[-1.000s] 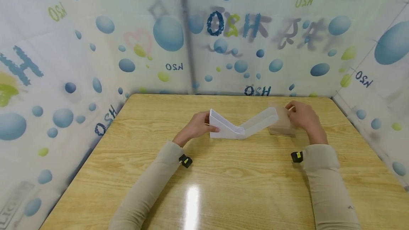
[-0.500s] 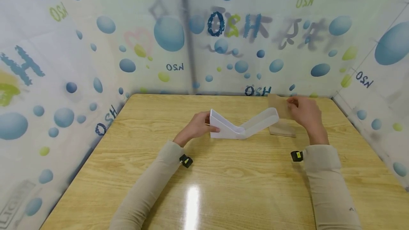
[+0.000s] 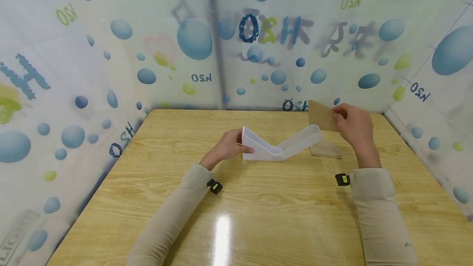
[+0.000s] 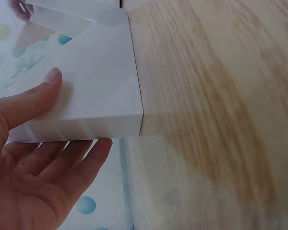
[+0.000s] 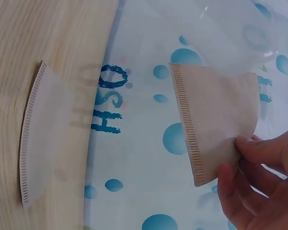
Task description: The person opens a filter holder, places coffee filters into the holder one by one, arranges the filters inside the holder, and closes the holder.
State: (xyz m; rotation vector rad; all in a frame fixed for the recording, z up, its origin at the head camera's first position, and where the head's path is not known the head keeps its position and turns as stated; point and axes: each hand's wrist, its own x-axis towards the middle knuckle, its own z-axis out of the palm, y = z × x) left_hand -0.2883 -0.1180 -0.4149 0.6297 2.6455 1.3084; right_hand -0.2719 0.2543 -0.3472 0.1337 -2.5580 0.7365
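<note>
A white filter case (image 3: pixel 256 150) stands on the table with its clear lid (image 3: pixel 301 141) swung up to the right. My left hand (image 3: pixel 228 146) grips the case's left end, thumb on the near face; in the left wrist view the fingers (image 4: pixel 81 165) lie against its narrow end. Pinched between my right thumb and fingers is a brown paper coffee filter (image 5: pixel 216 115), raised above the table behind the lid's tip. My right hand (image 3: pixel 352 128) holds it by one edge. Another coffee filter (image 3: pixel 325 150) lies flat below, partly hidden by the lid; how many are stacked there I cannot tell.
The wood-grain table (image 3: pixel 273 208) reaches back to a patterned curtain (image 3: pixel 277 52) with blue and green bubbles, which also hangs at both sides. A bright light reflection lies on the table's near part.
My right hand has lifted the coffee filter up and back, away from the one lying on the table. The left hand and the case have stayed where they were.
</note>
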